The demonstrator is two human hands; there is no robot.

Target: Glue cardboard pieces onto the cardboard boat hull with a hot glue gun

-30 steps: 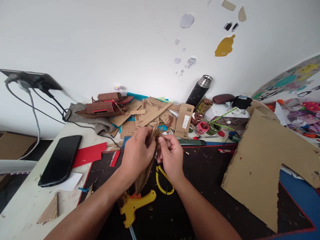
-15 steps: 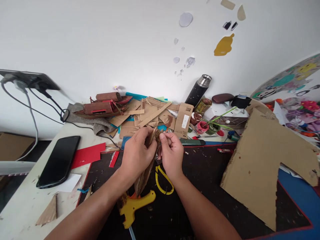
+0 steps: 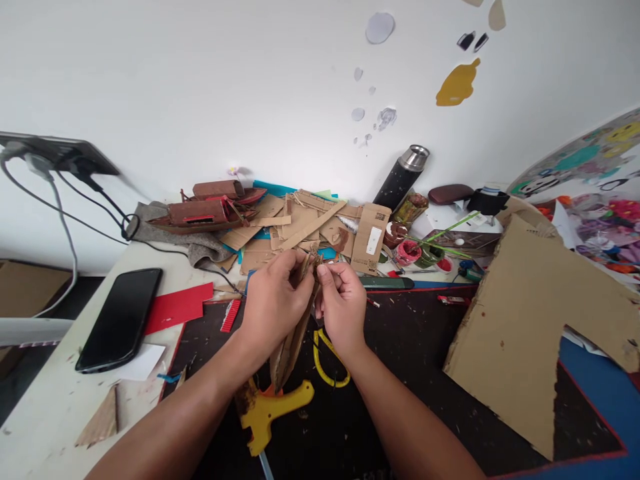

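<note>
My left hand (image 3: 280, 293) is closed round a long, narrow cardboard piece (image 3: 290, 353), whose lower end slants down toward the mat. At its upper end, my right hand (image 3: 343, 303) pinches the cardboard's frayed tip between thumb and forefinger; the exact contact is partly hidden by the fingers. Just below the hands lies a yellow glue gun (image 3: 273, 410), with the cardboard's lower end above it. Yellow-handled scissors (image 3: 327, 360) rest on the dark mat by my right wrist, their blades mostly out of sight.
Cardboard scraps (image 3: 300, 227) pile up by the wall, beside brown model boats (image 3: 200, 213). A large cardboard sheet (image 3: 520, 320) covers the right side. Open paint jars (image 3: 407, 252) and a black flask (image 3: 403, 177) stand behind. At left lies a phone (image 3: 120, 320).
The view has shifted slightly, so the background sits a little further right. Both hands keep their grip on the cardboard, with only a small movement of the fingers at its tip.
</note>
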